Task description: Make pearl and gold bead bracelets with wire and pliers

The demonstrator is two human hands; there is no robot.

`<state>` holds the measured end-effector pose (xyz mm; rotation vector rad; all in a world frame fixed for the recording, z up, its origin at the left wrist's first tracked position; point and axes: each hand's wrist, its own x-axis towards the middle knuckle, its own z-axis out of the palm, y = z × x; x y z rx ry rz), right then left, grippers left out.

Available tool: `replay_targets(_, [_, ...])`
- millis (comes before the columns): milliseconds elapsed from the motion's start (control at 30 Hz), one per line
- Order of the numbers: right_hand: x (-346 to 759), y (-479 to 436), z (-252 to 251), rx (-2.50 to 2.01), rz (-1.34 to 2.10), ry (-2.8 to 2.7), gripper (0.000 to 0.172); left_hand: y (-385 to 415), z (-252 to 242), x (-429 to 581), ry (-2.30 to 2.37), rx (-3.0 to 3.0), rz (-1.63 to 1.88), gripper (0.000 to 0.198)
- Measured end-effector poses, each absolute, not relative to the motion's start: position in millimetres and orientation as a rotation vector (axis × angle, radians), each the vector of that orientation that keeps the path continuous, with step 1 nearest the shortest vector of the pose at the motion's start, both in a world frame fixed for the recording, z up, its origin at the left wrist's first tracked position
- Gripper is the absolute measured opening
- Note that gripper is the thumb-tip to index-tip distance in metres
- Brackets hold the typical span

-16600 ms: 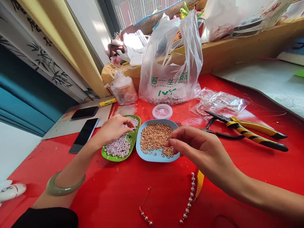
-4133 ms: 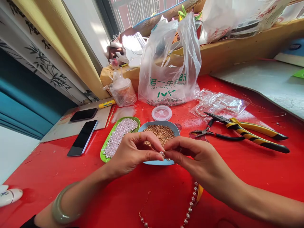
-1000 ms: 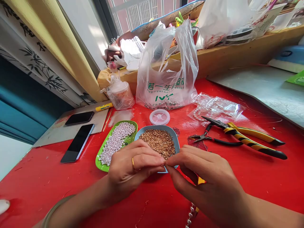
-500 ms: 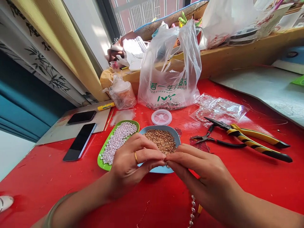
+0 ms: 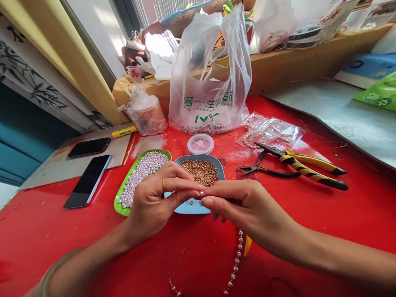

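Note:
My left hand [image 5: 165, 196], with a gold ring on one finger, pinches thumb to forefinger at a small pearl bead [image 5: 201, 193]. Against the other side of that bead press the fingertips of my right hand [image 5: 235, 200]. Below my right palm hangs a string of pearl beads [image 5: 236, 260]; its upper part is hidden behind the fingers. A thin chain [image 5: 179, 264] with a few beads dangles farther left. Just beyond the hands, a blue dish [image 5: 192, 208] holds small gold beads [image 5: 199, 172]. A green tray [image 5: 117, 205] of pale pearls [image 5: 144, 173] lies left of it.
Right of the dish lie yellow-black pliers [image 5: 306, 169] over smaller black-handled pliers [image 5: 262, 168]. Behind stand a plastic bag [image 5: 210, 95], a round clear lid [image 5: 200, 144] and bagged pearls [image 5: 269, 130]. Two phones [image 5: 88, 181] [image 5: 89, 147] rest at left. Something yellow [image 5: 247, 245] shows beneath my right hand.
The view has shifted, so the table things sit farther left and higher. My right fingers have straightened and spread slightly, and the pearl bead between the hands now shows. More of the string is visible.

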<state>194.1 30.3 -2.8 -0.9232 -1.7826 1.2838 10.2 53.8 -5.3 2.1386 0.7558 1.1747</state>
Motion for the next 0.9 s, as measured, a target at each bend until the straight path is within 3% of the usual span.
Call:
replay_targets(167, [197,32,-4,-1.069,1.042,-1.91,0.037,53,-5,11,0.815,2.417,1.269,0.009])
replay_targets(367, [199,34,-8,-1.012,0.716,-1.813,0.024,50,-1,13,0.826,2.613,1.26,0.006])
replay_targets(900, [197,35,1,-0.957,1.079,-1.755,0.01,48,5,12,0.939,2.593,1.161,0.005])
